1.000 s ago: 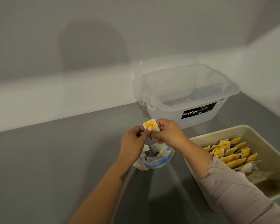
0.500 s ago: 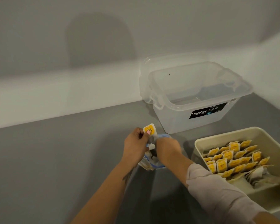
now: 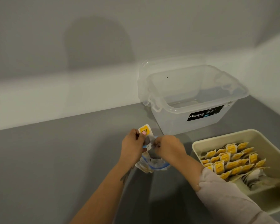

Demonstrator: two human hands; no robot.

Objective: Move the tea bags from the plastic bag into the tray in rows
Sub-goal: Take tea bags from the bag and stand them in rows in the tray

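Two forearms are shown. The left forearm (image 3: 103, 188) is bare, and a dark mark, possibly a tattoo, is seen near the wrist. The right forearm is covered by a pale pinkish-beige sleeve (image 3: 229, 201), pushed up short of the wrist. A pink-painted thumbnail (image 3: 143, 133) is visible on the left hand (image 3: 132, 147).

A grey countertop (image 3: 55, 159) runs into a corner where pale walls meet it. At about one o'clock from its middle stands a clear plastic storage box (image 3: 192, 101) with a black "Megabox" label, its lid standing behind it. At three to four o'clock sits a cream tray (image 3: 268, 143) holding rows of yellow-tagged tea bags (image 3: 229, 160). Near the centre, at about six o'clock from the box, lies a crumpled clear plastic bag (image 3: 153, 165) with a blue zip strip.
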